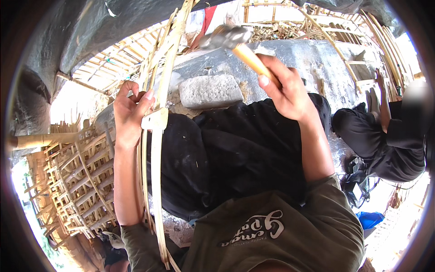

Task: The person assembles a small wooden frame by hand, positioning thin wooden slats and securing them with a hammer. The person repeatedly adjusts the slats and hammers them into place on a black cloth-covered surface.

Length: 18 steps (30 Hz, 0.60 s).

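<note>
The right hand's [287, 90] fingers are wrapped closed around the wooden handle of a hammer [253, 61], its blurred metal head raised beyond them, up and to the left. The left hand's [128, 111] fingers are loosely curled, thumb tip beside long bamboo strips [170, 63]; whether the strips are pinched cannot be told. Just below that thumb, a pale block [155, 119] is seen at the strips. Between the hands, farther forward, a rough grey stone [211, 92] is set. A tapping or fitting step seems to be in hand; for any stroke, the strips should be steadied and the left fingers kept clear.
</note>
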Available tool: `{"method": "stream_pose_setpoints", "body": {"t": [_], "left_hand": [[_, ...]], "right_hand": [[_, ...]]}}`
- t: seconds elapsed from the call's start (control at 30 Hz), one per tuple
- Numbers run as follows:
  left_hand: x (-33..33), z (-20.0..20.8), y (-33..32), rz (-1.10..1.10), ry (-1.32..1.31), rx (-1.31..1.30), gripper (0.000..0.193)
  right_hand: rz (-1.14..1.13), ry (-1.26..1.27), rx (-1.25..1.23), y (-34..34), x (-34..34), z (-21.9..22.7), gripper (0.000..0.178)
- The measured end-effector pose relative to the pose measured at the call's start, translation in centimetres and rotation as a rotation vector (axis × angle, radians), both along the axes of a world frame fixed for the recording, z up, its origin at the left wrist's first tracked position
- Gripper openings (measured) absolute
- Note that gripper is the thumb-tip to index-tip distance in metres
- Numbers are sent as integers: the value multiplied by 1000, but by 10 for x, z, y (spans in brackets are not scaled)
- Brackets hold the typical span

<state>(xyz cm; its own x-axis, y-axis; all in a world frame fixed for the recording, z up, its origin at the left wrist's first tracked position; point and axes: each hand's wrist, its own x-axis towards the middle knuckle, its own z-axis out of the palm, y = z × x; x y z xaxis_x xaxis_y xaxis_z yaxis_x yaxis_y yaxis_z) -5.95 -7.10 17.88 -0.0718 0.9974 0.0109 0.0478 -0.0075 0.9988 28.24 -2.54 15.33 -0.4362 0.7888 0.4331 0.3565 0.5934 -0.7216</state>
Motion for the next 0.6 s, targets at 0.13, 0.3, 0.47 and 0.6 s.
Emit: {"method": "stream_pose_setpoints", "body": {"t": [0.13,0.3,0.47,0.6], "left_hand": [[3,-6,1,16,17,23,27],[-1,-10,2,-57,46,15,27],[4,-7,-1,-49,73,1,27],[6,-14,1,-44,69,25,27]], "right_hand": [[1,-36,141,-10,-9,3,36],[-45,-114,162,-8,-8,6,37],[-39,-128,145,-7,-7,9,36],[-56,-109,119,-1,-1,8,32]]}}
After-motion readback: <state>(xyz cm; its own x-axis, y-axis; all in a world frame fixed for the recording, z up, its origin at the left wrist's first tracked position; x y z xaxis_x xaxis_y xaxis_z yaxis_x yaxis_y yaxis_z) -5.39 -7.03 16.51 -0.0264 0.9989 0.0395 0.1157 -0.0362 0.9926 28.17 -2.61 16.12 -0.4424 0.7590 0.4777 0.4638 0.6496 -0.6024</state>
